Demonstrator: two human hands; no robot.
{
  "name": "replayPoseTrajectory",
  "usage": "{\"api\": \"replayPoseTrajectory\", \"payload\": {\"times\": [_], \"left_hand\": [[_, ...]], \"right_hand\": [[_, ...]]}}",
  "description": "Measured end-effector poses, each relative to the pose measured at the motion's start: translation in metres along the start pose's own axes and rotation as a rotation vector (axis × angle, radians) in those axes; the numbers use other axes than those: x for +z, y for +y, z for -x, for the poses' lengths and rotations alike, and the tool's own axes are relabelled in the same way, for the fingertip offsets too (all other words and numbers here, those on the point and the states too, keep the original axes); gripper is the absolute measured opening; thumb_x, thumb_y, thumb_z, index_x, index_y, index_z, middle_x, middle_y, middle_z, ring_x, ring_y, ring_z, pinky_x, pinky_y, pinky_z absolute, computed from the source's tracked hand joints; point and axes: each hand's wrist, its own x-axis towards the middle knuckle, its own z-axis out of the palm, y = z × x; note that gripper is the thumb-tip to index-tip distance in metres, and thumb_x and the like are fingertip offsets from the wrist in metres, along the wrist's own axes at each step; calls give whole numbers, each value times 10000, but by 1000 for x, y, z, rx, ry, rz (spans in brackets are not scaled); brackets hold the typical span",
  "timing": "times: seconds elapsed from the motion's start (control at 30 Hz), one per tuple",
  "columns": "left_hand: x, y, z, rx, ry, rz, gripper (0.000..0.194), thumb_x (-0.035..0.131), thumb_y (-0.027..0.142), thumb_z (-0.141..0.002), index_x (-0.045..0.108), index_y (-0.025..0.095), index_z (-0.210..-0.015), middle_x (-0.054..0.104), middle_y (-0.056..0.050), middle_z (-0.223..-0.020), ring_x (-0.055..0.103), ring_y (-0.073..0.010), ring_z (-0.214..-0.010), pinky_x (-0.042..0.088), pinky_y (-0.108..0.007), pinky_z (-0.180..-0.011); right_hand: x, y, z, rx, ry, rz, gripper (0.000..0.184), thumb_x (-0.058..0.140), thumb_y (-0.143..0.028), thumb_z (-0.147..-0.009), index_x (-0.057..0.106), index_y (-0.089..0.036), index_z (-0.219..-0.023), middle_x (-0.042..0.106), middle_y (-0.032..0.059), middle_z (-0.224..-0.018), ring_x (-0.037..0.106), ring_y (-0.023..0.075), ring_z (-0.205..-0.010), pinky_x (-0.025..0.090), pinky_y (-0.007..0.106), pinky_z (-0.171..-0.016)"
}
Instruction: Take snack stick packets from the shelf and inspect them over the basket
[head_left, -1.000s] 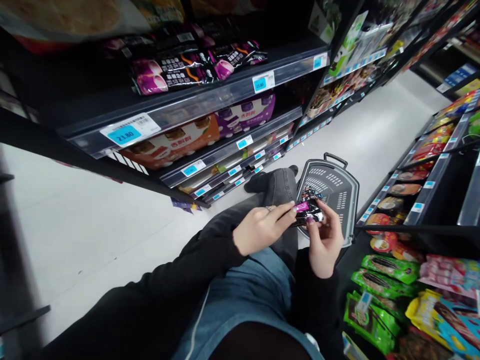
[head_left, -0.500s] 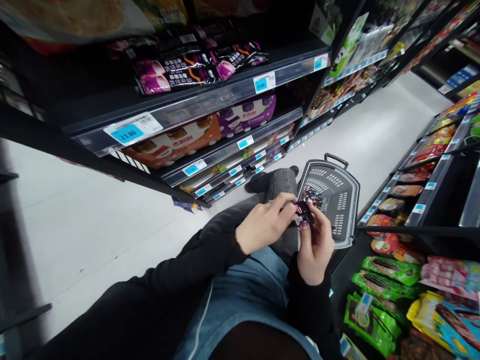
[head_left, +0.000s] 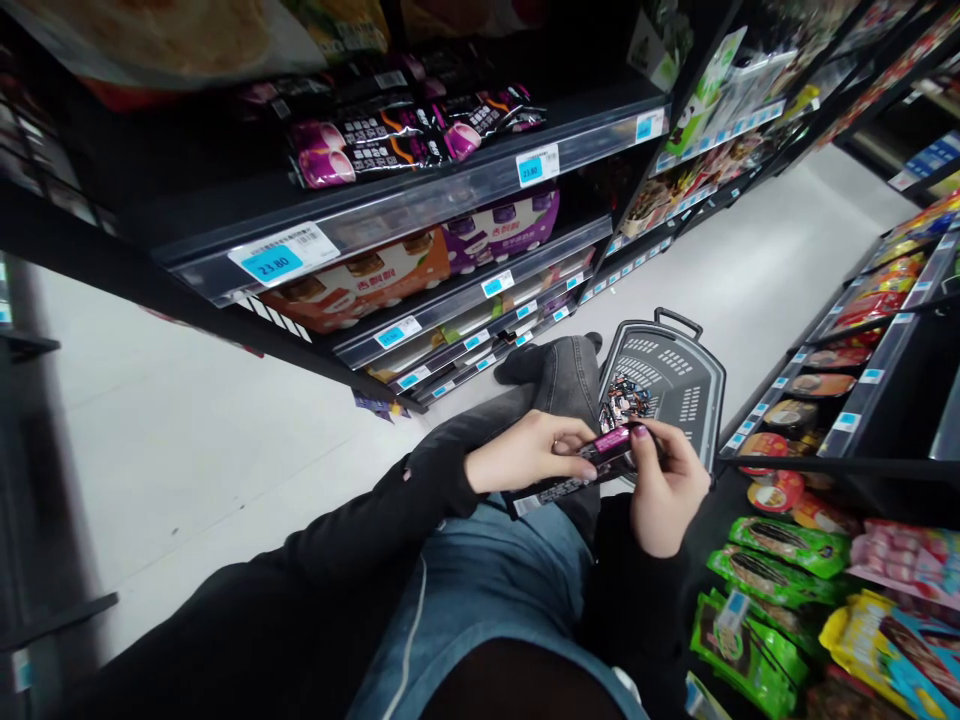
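Over my lap, a black-and-purple snack packet (head_left: 613, 440) is held between both hands. My left hand (head_left: 529, 452) pinches its left part, and a dark printed end with a pale label hangs below those fingers. My right hand (head_left: 669, 487) grips the right end, thumb on top. Some of the packet is hidden by the fingers. Just beyond the hands, a grey shopping basket (head_left: 694, 375) stands on the floor, holding several small dark wrapped items (head_left: 626, 395). Similar black-and-purple packets (head_left: 367, 150) lie on the shelf at upper left.
A dark shelf unit (head_left: 420, 190) with price tags is on the left, with orange and purple drink cartons (head_left: 375, 275) on a lower shelf. At right, another rack (head_left: 825, 460) holds green bags (head_left: 750, 640) and other snacks. Pale floor (head_left: 780, 250) runs between them.
My hands have moved slightly apart and lower, and the right one shifted right. The packet now lies stretched between them, with more of it showing. The view has shifted a little.
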Motion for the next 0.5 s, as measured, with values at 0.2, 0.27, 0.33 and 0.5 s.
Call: {"api": "replayPoseTrajectory", "payload": {"times": [0.2,0.27,0.33,0.5], "left_hand": [[-13,-23,15,-134,-224,110,298,682,275,-759,651,102,-999,621,-11,-762,610,-119,-663,449,-182,-600],[-12,-30,19,-195,-210,251,308,682,281,-757,642,105,-1007,659,-40,-851,647,-141,-689,506,-214,-627],[-10,-33,22,-204,-168,335,305,702,272,-741,647,103,-988,676,-54,-894,651,-141,-706,536,-237,-655],[-10,-29,26,-234,-303,635,408,773,353,-686,614,116,-978,680,-69,-907,660,-173,-770,569,-302,-679]], "right_hand": [[-16,16,-19,-9,218,-130,142,695,-274,-765,697,-142,-818,681,26,-770,606,137,-734,463,269,-708],[-20,21,-23,5,201,-165,138,707,-270,-755,698,-145,-813,683,24,-775,604,133,-733,457,266,-710],[-22,23,-26,14,182,-199,129,716,-264,-749,698,-150,-807,681,18,-770,598,124,-727,449,257,-707],[-17,24,-26,44,179,-323,136,729,-284,-740,701,-162,-796,664,9,-761,576,104,-698,426,233,-679]]}}
